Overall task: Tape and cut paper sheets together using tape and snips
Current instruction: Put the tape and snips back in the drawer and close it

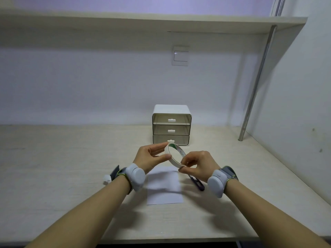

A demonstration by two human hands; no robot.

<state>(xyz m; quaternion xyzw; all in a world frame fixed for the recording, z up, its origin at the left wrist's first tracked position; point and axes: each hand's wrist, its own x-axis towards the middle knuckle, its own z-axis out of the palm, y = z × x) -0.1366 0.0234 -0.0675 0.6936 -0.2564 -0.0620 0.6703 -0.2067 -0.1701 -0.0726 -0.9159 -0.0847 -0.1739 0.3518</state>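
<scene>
Head view: both hands are raised over the desk (53, 158) at centre frame, sharing one tape roll (174, 154). The roll is a thin white ring with a green-printed inner liner, tilted, held in the air above the paper. Left hand (152, 158) pinches the roll's left rim between thumb and fingers. Right hand (197, 163) has its fingers curled, pinching the lower right edge of the roll; can't tell if a tape end is lifted.

White paper sheet (163, 187) lies flat on the desk just below the hands, lower centre; looks like one sheet, can't tell if more are stacked. Snips (198, 183), dark handles, lie on the desk just right of the paper, partly hidden by the right wrist.

Grey wrist sensors strapped on both wrists: left (136, 178), right (217, 183). Small white object (107, 179) on the desk beside the left wrist, too hidden to identify.

Three-drawer white desk organizer (171, 125) sits against the back wall at centre, drawers closed. Wall switch (180, 56) above it. Shelf (143, 20) across the top of the frame, with a metal support pole (258, 83) at right.
</scene>
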